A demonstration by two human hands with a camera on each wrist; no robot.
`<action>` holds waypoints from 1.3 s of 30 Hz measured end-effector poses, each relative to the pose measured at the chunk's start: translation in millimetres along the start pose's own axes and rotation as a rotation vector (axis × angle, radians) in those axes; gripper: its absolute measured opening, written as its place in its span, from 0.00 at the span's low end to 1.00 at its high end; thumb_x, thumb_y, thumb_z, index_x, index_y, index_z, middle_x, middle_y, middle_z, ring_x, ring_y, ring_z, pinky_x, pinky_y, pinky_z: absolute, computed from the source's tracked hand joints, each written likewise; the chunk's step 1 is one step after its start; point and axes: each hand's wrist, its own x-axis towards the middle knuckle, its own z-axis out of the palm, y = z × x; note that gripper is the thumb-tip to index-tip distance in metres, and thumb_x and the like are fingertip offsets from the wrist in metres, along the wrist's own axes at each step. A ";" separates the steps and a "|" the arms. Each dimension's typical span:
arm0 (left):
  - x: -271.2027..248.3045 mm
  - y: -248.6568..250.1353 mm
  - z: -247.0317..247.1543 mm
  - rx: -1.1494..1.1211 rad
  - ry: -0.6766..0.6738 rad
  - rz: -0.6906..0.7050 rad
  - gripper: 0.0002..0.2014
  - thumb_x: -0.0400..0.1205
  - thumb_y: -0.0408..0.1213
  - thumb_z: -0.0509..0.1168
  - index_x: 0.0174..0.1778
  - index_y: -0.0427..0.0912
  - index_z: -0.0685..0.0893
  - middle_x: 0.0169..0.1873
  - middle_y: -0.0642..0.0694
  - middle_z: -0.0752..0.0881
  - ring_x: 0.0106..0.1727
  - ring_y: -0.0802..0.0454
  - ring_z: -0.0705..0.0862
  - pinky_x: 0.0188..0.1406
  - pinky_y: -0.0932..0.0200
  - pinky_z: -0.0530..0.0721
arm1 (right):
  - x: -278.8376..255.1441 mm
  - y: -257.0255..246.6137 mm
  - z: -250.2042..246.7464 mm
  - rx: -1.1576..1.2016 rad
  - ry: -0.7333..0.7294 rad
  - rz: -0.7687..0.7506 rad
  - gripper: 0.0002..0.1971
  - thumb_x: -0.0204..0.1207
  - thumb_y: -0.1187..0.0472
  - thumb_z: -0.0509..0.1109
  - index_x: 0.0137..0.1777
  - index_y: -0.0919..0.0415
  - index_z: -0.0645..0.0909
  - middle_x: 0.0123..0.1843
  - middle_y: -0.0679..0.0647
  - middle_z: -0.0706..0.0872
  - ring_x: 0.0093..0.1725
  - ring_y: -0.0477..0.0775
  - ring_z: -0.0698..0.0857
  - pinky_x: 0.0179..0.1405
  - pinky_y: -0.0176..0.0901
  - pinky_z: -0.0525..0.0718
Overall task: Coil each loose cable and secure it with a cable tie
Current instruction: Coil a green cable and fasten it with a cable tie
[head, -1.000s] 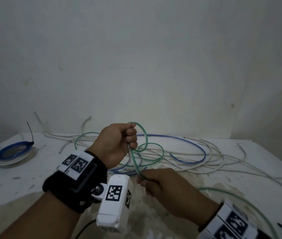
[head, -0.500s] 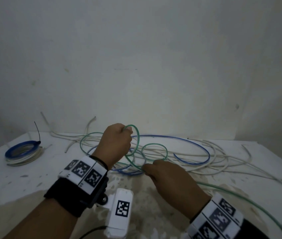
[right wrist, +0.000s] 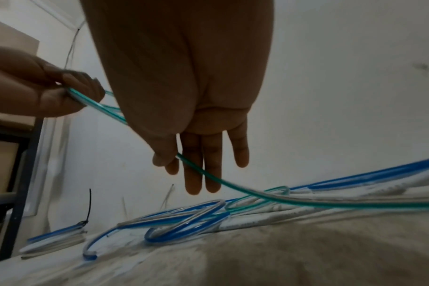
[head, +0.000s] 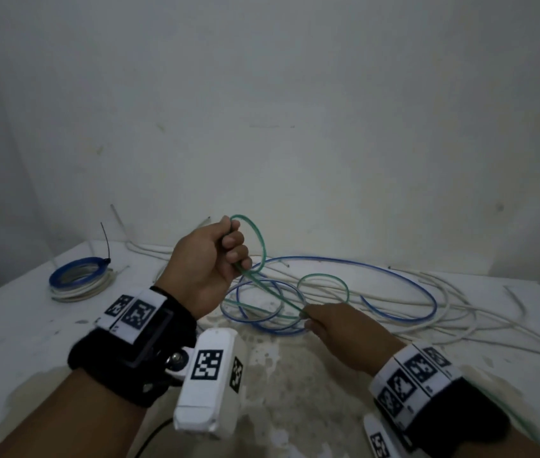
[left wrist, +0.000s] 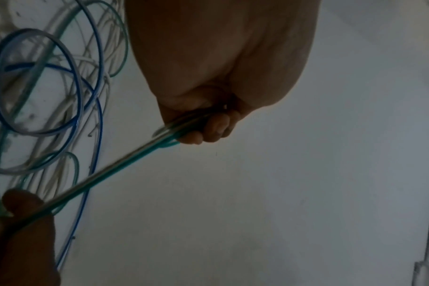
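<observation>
Two hands share one thin green plastic cable point(head: 263, 256). The left hand point(head: 207, 264) has its fingers curled around a small loop of it, raised over the table. The right hand point(head: 341, 328) pinches the same cable between thumb and forefinger point(right wrist: 172, 166); its other fingers hang straight. Under them, loose blue cable point(head: 404, 285) and white cables point(head: 453, 312) lie tangled on the stained white table point(head: 14, 338). Far left lies a tied blue-and-white coil point(head: 78, 282) before the plain white wall point(head: 295, 110). The cables' right ends are cut off.
</observation>
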 end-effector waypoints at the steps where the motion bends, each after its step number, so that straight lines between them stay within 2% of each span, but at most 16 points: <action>1: -0.8 0.9 -2.5 0.003 -0.008 -0.007 0.13 0.88 0.38 0.50 0.38 0.43 0.72 0.20 0.53 0.65 0.17 0.58 0.63 0.19 0.67 0.71 | 4.2 1.9 0.3 -0.019 -0.029 0.007 0.14 0.86 0.55 0.53 0.59 0.59 0.78 0.55 0.55 0.85 0.54 0.56 0.82 0.50 0.46 0.77; 6: -6.3 1.3 -12.5 0.089 -0.074 -0.069 0.12 0.86 0.37 0.51 0.37 0.42 0.73 0.19 0.54 0.61 0.16 0.59 0.60 0.16 0.65 0.66 | 24.2 14.1 -11.0 -0.114 -0.139 0.069 0.15 0.85 0.56 0.56 0.63 0.58 0.81 0.61 0.56 0.84 0.61 0.56 0.81 0.58 0.47 0.78; 9: -11.0 -5.0 -14.1 0.151 -0.151 -0.084 0.12 0.85 0.36 0.52 0.37 0.41 0.73 0.18 0.53 0.61 0.17 0.56 0.64 0.19 0.63 0.70 | 34.6 15.0 -35.3 -0.253 -0.093 0.122 0.14 0.83 0.51 0.59 0.57 0.55 0.83 0.56 0.55 0.85 0.57 0.56 0.82 0.56 0.47 0.76; 11: -12.9 -10.8 -14.4 0.226 -0.211 -0.064 0.10 0.85 0.35 0.52 0.38 0.39 0.73 0.20 0.52 0.63 0.18 0.56 0.63 0.20 0.64 0.67 | 39.3 14.3 -59.1 -0.345 -0.014 0.171 0.16 0.81 0.46 0.61 0.54 0.55 0.85 0.53 0.53 0.86 0.56 0.56 0.82 0.58 0.49 0.75; 12: -13.0 -14.2 -14.3 0.282 -0.232 -0.043 0.11 0.85 0.35 0.52 0.39 0.38 0.74 0.20 0.51 0.64 0.19 0.57 0.61 0.21 0.64 0.65 | 41.2 14.7 -70.9 -0.345 0.045 0.183 0.18 0.80 0.44 0.62 0.52 0.56 0.86 0.51 0.54 0.86 0.55 0.57 0.83 0.54 0.48 0.75; 14: -11.2 -21.4 -13.2 0.391 -0.240 0.011 0.13 0.87 0.34 0.50 0.42 0.35 0.76 0.21 0.51 0.64 0.21 0.56 0.59 0.22 0.65 0.62 | 44.9 12.9 -91.6 -0.276 0.165 0.185 0.19 0.78 0.43 0.65 0.44 0.60 0.85 0.40 0.56 0.84 0.45 0.59 0.83 0.41 0.43 0.73; 16: -8.1 -28.0 -10.4 0.451 -0.213 0.066 0.15 0.88 0.34 0.49 0.44 0.33 0.79 0.22 0.50 0.64 0.23 0.56 0.59 0.25 0.63 0.60 | 48.4 3.8 -107.1 -0.220 0.238 0.190 0.18 0.78 0.47 0.67 0.37 0.62 0.81 0.34 0.57 0.80 0.39 0.59 0.81 0.34 0.42 0.70; 19: -2.3 -35.9 -6.7 0.512 -0.181 0.142 0.15 0.88 0.33 0.48 0.41 0.36 0.76 0.22 0.52 0.65 0.26 0.54 0.60 0.27 0.61 0.59 | 51.4 -14.7 -121.2 -0.071 0.249 0.196 0.18 0.81 0.53 0.64 0.44 0.70 0.84 0.42 0.63 0.87 0.38 0.58 0.80 0.36 0.41 0.71; 21: 1.8 -40.8 -5.4 0.561 -0.161 0.184 0.14 0.89 0.33 0.47 0.40 0.37 0.73 0.23 0.53 0.66 0.26 0.55 0.61 0.28 0.63 0.62 | 49.0 -28.0 -124.6 0.108 0.221 0.197 0.20 0.81 0.55 0.62 0.51 0.76 0.83 0.42 0.68 0.85 0.37 0.56 0.77 0.36 0.41 0.72; 22: 2.9 -43.0 -4.3 0.587 -0.151 0.208 0.14 0.89 0.33 0.47 0.40 0.37 0.73 0.23 0.54 0.66 0.27 0.55 0.62 0.28 0.63 0.63 | 47.4 -33.5 -124.4 0.226 0.210 0.206 0.19 0.82 0.58 0.60 0.54 0.77 0.82 0.41 0.67 0.82 0.37 0.56 0.76 0.37 0.43 0.73; 25: 1.7 -48.9 3.0 0.666 -0.192 0.286 0.14 0.89 0.33 0.49 0.38 0.36 0.72 0.26 0.49 0.65 0.28 0.54 0.62 0.30 0.62 0.64 | 43.4 -49.3 -120.1 0.551 0.240 0.243 0.12 0.82 0.65 0.59 0.57 0.71 0.80 0.41 0.60 0.81 0.35 0.57 0.78 0.35 0.46 0.78; 28: -3.5 -53.6 14.9 0.700 -0.239 0.311 0.13 0.88 0.31 0.49 0.37 0.35 0.68 0.27 0.46 0.65 0.29 0.54 0.63 0.31 0.63 0.65 | 39.8 -58.6 -115.0 0.750 0.338 0.269 0.09 0.84 0.60 0.58 0.49 0.62 0.79 0.34 0.56 0.79 0.26 0.54 0.74 0.25 0.43 0.73; 30: -6.8 -55.2 21.1 0.689 -0.246 0.306 0.13 0.88 0.30 0.49 0.37 0.35 0.66 0.28 0.46 0.65 0.28 0.55 0.63 0.32 0.65 0.65 | 35.6 -58.9 -113.9 0.835 0.373 0.280 0.09 0.83 0.61 0.58 0.45 0.63 0.77 0.31 0.55 0.75 0.25 0.53 0.71 0.24 0.42 0.70; 33: -5.0 -57.5 22.9 0.676 -0.211 0.304 0.13 0.88 0.31 0.49 0.38 0.33 0.67 0.28 0.46 0.66 0.29 0.55 0.64 0.32 0.65 0.66 | 24.5 -60.2 -111.4 0.944 0.328 0.249 0.05 0.80 0.67 0.57 0.47 0.65 0.74 0.30 0.55 0.72 0.26 0.50 0.70 0.25 0.41 0.70; 36: -5.9 -57.3 27.5 0.617 -0.164 0.301 0.11 0.88 0.32 0.51 0.42 0.29 0.70 0.30 0.41 0.66 0.31 0.53 0.66 0.32 0.66 0.68 | 12.9 -69.2 -104.6 1.036 0.323 0.227 0.06 0.81 0.68 0.59 0.44 0.67 0.76 0.29 0.59 0.79 0.23 0.51 0.75 0.23 0.42 0.74; 39: -7.2 -58.8 32.1 0.492 -0.146 0.245 0.14 0.88 0.33 0.50 0.55 0.25 0.75 0.31 0.38 0.71 0.30 0.49 0.71 0.27 0.64 0.75 | 1.9 -77.7 -96.4 1.019 0.327 0.220 0.07 0.83 0.61 0.61 0.49 0.63 0.78 0.29 0.56 0.84 0.23 0.51 0.79 0.23 0.42 0.79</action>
